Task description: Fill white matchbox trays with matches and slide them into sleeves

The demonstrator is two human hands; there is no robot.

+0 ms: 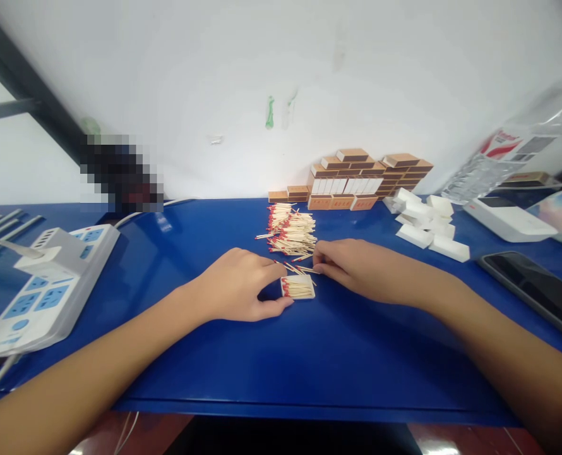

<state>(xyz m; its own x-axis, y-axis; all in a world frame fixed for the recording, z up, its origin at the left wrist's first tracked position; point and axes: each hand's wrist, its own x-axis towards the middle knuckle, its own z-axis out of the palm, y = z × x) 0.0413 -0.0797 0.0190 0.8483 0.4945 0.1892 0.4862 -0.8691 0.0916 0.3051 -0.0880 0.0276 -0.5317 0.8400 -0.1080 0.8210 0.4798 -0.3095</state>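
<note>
A small white matchbox tray (pixel 298 287) filled with red-tipped matches lies on the blue table (pixel 281 366). My left hand (pixel 240 284) grips the tray's left end between thumb and fingers. My right hand (pixel 352 265) pinches a few loose matches (pixel 304 269) just behind the tray, its fingers closed. A loose pile of matches (pixel 291 232) lies right behind both hands.
Brown matchboxes (pixel 357 177) are stacked against the white wall. Empty white trays (pixel 425 221) lie at the right, with a white box (pixel 511 221), a phone (pixel 532 284) and a plastic bottle (pixel 518 151) beyond. A white power strip (pixel 48 278) sits at the left.
</note>
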